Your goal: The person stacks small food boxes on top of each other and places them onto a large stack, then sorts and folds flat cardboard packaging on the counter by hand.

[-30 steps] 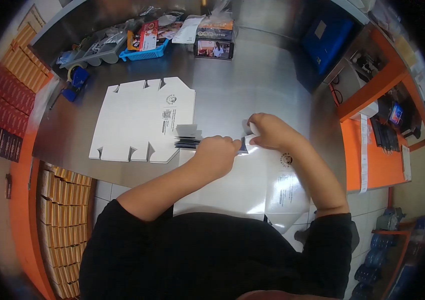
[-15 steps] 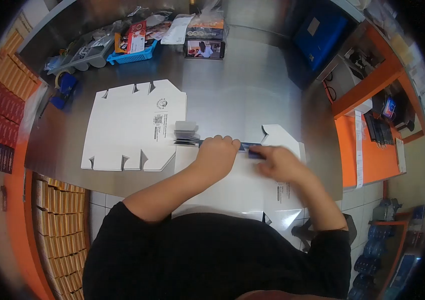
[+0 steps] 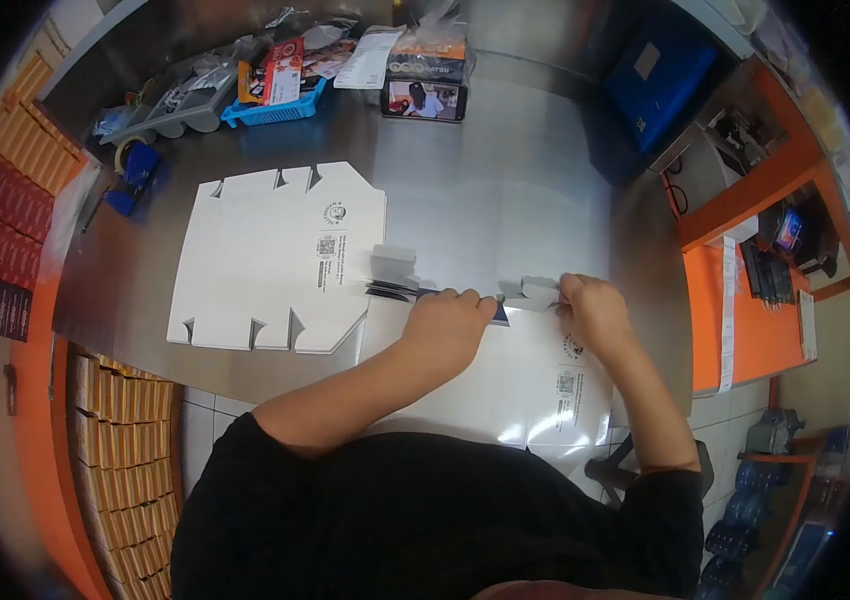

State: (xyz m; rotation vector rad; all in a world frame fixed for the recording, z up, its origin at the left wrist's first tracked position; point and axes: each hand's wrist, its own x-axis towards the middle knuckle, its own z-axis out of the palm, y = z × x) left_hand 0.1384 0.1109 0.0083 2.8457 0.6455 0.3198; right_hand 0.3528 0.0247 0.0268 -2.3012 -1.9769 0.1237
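My left hand [image 3: 451, 328] is closed over a folded strip at the far edge of a white cardboard sheet [image 3: 465, 385]; a dark blue piece [image 3: 500, 316] shows just to its right. The fingers of my right hand [image 3: 593, 312] pinch a small upright white flap [image 3: 539, 292] at the sheet's right far corner. Left of my left hand, another small flap [image 3: 393, 262] stands up over several dark-edged layers. A stack of flat white die-cut cardboard [image 3: 275, 260] with a printed logo and code lies to the left.
On the metal table [image 3: 505, 180] stand a phone [image 3: 424, 101], a blue basket [image 3: 277, 108] of packets, a grey tray [image 3: 170, 115] and a blue tape dispenser [image 3: 135, 178]. A blue box [image 3: 655, 75] is at the back right. An orange shelf [image 3: 760, 330] stands at right.
My right hand has moved right and slightly up, from the blue strip to the corner flap, which now stands raised. My left hand stays closed at the edge. The view has shifted slightly.
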